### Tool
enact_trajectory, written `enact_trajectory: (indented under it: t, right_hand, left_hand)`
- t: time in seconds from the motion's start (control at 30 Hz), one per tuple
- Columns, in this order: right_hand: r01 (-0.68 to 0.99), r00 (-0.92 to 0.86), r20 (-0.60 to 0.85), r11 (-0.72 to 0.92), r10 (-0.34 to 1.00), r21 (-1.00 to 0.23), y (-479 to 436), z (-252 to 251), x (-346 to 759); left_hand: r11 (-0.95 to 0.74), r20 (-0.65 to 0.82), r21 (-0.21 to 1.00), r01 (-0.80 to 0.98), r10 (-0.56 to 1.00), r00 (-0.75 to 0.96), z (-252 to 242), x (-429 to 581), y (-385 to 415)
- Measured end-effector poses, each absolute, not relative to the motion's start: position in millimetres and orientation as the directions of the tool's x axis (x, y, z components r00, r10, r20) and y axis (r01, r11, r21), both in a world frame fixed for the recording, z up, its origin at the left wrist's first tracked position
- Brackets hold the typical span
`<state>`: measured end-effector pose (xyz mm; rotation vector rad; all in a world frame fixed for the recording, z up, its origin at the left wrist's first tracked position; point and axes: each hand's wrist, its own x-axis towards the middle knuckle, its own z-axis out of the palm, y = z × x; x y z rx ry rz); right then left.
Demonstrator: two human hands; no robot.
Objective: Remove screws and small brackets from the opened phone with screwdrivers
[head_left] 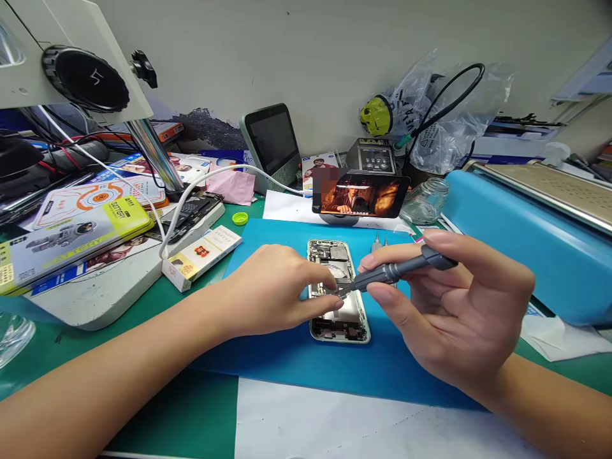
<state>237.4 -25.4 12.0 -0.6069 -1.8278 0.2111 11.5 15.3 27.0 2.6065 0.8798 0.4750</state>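
Observation:
An opened phone point(337, 319) lies face down on a blue mat point(296, 357), its inner parts showing. My left hand point(277, 287) rests on the phone's left side, fingertips pinched on a small part inside it. My right hand point(454, 306) grips a grey screwdriver point(399, 269), its tip touching the phone's middle next to my left fingertips.
A second phone point(361, 194) plays a video behind the mat. A microscope base point(109, 280) with boxes point(71, 239) stands at left, a blue machine point(526, 236) at right. A glass jar point(425, 201), tweezers point(380, 242) and white paper point(358, 427) lie around.

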Motion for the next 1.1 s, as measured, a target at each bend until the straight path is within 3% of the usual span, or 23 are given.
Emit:
enact_trajectory:
  t: [0.4,0.77,0.93,1.1]
  right_hand:
    - [0.267,-0.258,0.816,0.85,0.518,-0.455,-27.1,14.9,238.6]
    - [0.371,-0.478,0.788,0.902,0.388,-0.22,-31.1,21.7,244.7]
    - [0.363,-0.513,0.754,0.9,0.41,-0.243,-32.0,24.5,245.0]
    - [0.328,-0.545,0.764,0.927,0.345,-0.184,-30.5,25.4,244.4]
  left_hand:
    - [-0.789,0.224,0.393,0.472,0.58,0.783,25.7,11.1,16.0]
    - [-0.827,0.265,0.394,0.402,0.52,0.812,25.0,10.8,15.4]
    - [-0.837,0.255,0.372,0.401,0.507,0.823,25.4,11.5,15.9]
    - [-0.85,0.25,0.342,0.402,0.494,0.832,24.7,11.3,15.5]
